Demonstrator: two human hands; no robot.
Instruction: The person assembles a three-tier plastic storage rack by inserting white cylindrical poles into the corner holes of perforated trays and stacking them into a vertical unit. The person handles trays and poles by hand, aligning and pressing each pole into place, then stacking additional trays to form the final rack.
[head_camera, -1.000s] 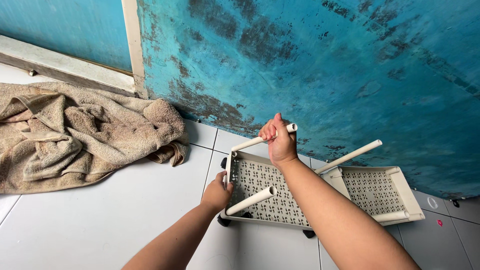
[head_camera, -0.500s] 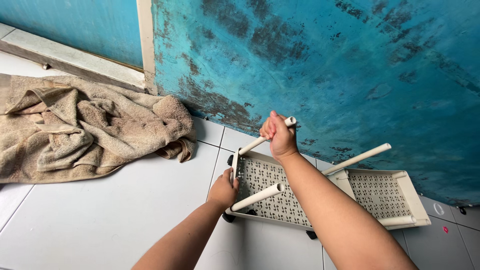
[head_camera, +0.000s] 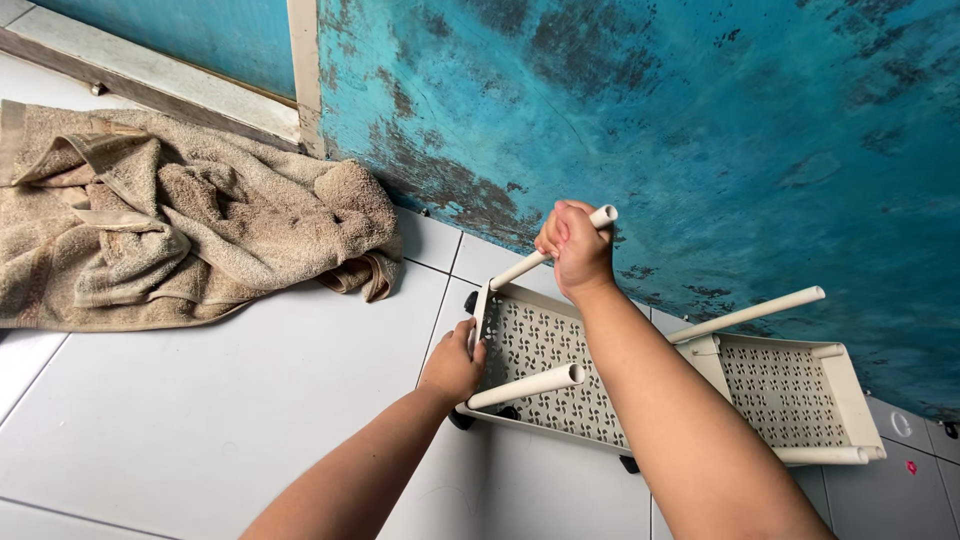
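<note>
A cream plastic shelf tray (head_camera: 545, 350) with a perforated bottom and small black wheels stands on the white tiled floor by the wall. White tubes stick up from its corners. My right hand (head_camera: 573, 245) is closed around the top of the far-left tube (head_camera: 520, 268). My left hand (head_camera: 453, 362) grips the tray's left rim. A second, similar tray (head_camera: 790, 390) lies just to the right, with another tube (head_camera: 745, 314) slanting above it.
A crumpled beige towel (head_camera: 180, 220) lies on the floor to the left, against a door sill. A stained blue-green wall (head_camera: 650, 110) rises right behind the trays. White floor tiles (head_camera: 200, 420) spread out in front.
The view has shifted slightly to the left and down. Both hands keep their holds on the tube and the tray rim; the trays stay in place.
</note>
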